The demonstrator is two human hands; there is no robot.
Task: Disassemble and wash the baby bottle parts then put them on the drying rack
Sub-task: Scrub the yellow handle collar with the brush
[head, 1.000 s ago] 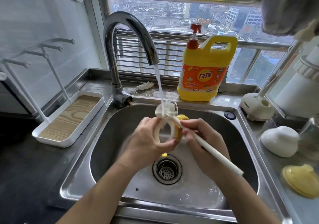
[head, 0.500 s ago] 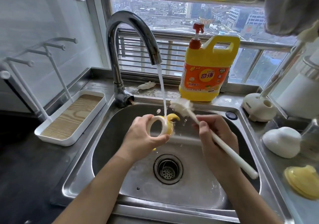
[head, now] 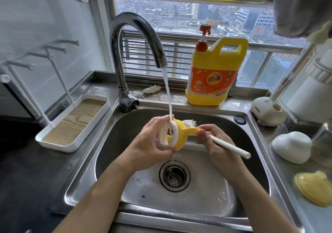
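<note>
Head view.

Item 1: left hand (head: 150, 143), fingers curled round the ring (head: 164, 139), a white collar with yellow handles. It is held on edge above the sink (head: 116, 143), with the drain (head: 174, 175) below at 6 o'clock.

Item 2: right hand (head: 217, 143), closed on the brush (head: 231, 147). Its thumb also touches 1 yellow handle of the ring. The brush head lies behind the ring at 1 o'clock; the white shaft points out toward 4 o'clock.

Item 3: tap (head: 136, 35), at 11 o'clock from the ring, running. The water (head: 168, 92) lands on the ring's top edge.

Item 4: rack (head: 55, 145), a white tray with a wood-grain floor and white pegs, on the table at 9 o'clock from the sink, well apart from the ring.

Item 5: yellow jug (head: 215, 74) with a red pump, on the ledge at 1 o'clock.

Item 6: table (head: 280, 175) at 3 o'clock, bearing a brush stand (head: 267, 110), a white dome (head: 292, 147) and a yellow lid (head: 312, 188).
</note>
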